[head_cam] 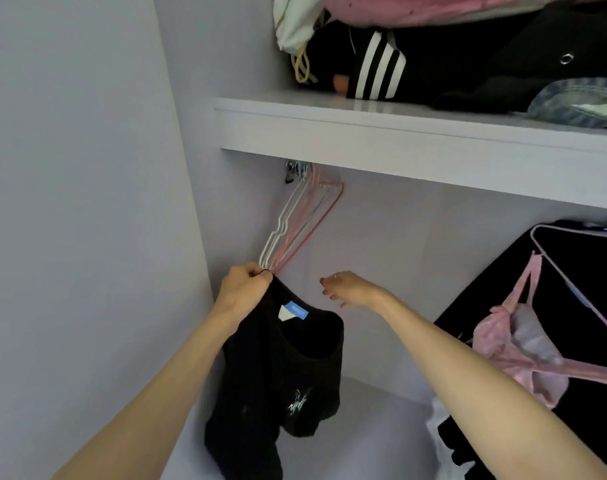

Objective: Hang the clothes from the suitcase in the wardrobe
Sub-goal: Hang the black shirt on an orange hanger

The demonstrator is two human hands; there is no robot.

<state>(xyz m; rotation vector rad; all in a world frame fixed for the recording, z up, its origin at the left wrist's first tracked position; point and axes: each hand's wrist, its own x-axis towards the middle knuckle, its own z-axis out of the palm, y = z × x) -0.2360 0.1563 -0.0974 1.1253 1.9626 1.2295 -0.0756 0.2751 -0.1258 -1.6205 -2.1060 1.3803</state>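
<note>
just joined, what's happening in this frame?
A person is at an open wardrobe. The left hand grips a black T-shirt by its collar, right at the lower tips of the empty wire hangers bunched at the rail's left end. The right hand is open, reaching toward those hangers, holding nothing. The shirt is not on a hanger yet. A pink garment already hangs at right.

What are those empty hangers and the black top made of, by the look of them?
Empty hangers: probably thin wire with a white or pink coating, going by the slim bent outlines. Black top: soft matte fabric, likely knit; it hangs limp and folds.
</note>
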